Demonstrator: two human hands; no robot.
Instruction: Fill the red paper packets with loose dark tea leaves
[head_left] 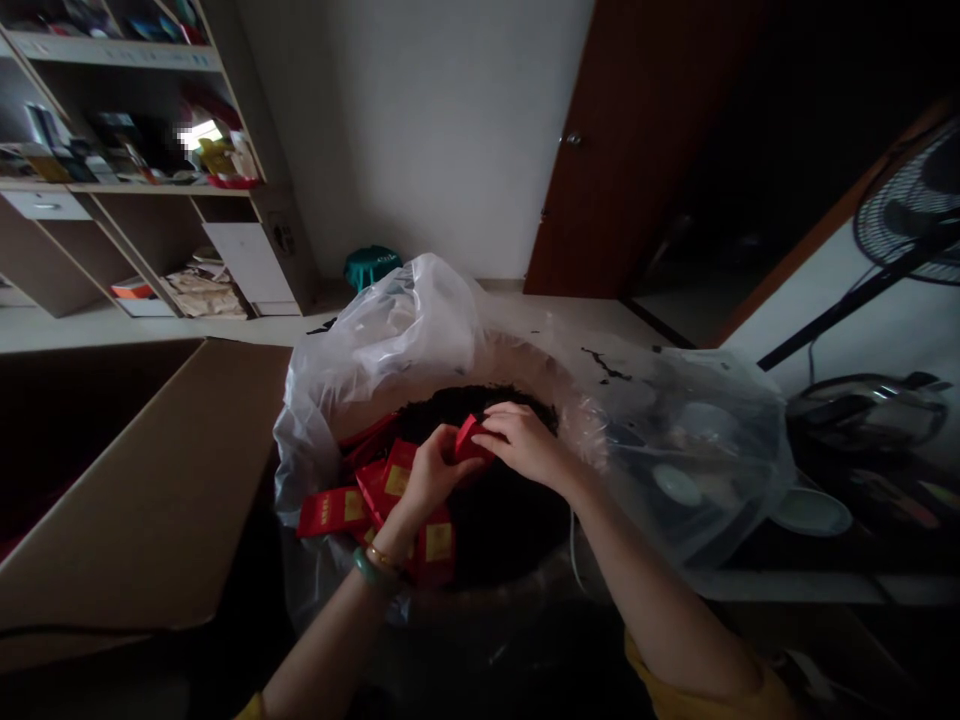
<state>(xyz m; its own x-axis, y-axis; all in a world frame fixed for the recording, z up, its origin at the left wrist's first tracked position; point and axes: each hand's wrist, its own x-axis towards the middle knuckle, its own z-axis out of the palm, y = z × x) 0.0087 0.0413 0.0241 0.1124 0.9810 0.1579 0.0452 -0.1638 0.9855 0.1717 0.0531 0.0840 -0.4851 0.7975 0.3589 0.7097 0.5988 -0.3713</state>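
Pinching red packet (pixel 469 438) between left fingers (pixel 442 438) and right fingers (pixel 504 424), frame centre, above dark material (pixel 510 525). Judging this one unfinished; seeing other packets (pixel 341 510) piled left of centre, not confirming any finished.

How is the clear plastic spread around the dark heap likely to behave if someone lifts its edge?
The clear plastic would probably be floppy, since it bunches in creases. It is likely light for its size, looking thin and see-through. Its glossy highlights suggest it may be slippery.
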